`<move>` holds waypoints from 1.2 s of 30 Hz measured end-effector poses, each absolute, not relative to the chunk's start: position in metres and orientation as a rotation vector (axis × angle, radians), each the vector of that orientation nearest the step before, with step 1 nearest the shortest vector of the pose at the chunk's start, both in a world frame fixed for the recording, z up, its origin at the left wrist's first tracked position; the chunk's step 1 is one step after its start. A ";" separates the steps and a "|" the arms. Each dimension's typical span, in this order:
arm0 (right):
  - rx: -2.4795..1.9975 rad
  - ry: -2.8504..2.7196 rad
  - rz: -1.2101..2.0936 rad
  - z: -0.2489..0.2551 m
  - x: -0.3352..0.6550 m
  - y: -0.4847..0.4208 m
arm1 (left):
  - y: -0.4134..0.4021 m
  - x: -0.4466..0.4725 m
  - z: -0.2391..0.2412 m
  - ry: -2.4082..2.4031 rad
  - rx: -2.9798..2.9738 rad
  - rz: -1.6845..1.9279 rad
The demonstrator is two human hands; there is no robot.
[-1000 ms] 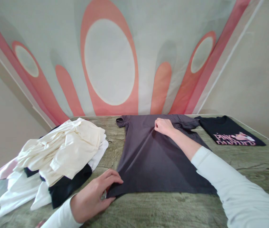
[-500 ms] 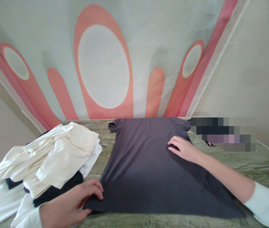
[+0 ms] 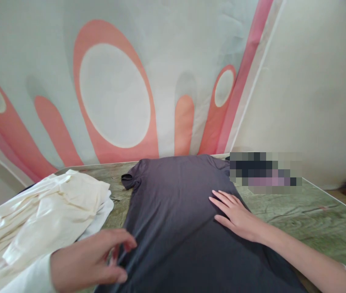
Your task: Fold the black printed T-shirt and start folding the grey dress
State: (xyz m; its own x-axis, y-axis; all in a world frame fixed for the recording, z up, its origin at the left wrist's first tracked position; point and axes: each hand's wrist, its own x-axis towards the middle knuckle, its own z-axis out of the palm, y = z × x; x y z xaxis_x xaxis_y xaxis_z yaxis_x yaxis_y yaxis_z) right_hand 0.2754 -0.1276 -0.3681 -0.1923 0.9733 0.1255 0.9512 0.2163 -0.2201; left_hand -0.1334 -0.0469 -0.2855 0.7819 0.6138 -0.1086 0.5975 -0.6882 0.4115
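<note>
Dark T-shirt lies lower centre of frame, left grip apart by its left edge, right grip flat on it, fingers spread; a sideways push could bunch it.

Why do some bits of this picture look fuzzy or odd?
In the head view, the left hand is slightly blurred, perhaps by motion, while the right hand looks crisper; also in the head view, a pixelated patch hides detail on the table, and the cream cloth looks bright against the dark shirt.
</note>
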 end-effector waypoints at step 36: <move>-1.951 -2.225 0.125 -0.392 0.324 -0.043 | 0.145 -0.108 -0.373 1.713 2.802 0.222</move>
State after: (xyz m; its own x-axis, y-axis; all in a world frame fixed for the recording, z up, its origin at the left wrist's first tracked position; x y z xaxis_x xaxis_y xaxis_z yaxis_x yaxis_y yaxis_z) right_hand 0.3243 -0.0430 -0.3917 -0.1229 0.9893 0.0790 0.9741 0.1355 -0.1809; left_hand -0.1079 0.1447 -0.3732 0.4522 0.8710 0.1920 0.8912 -0.4501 -0.0570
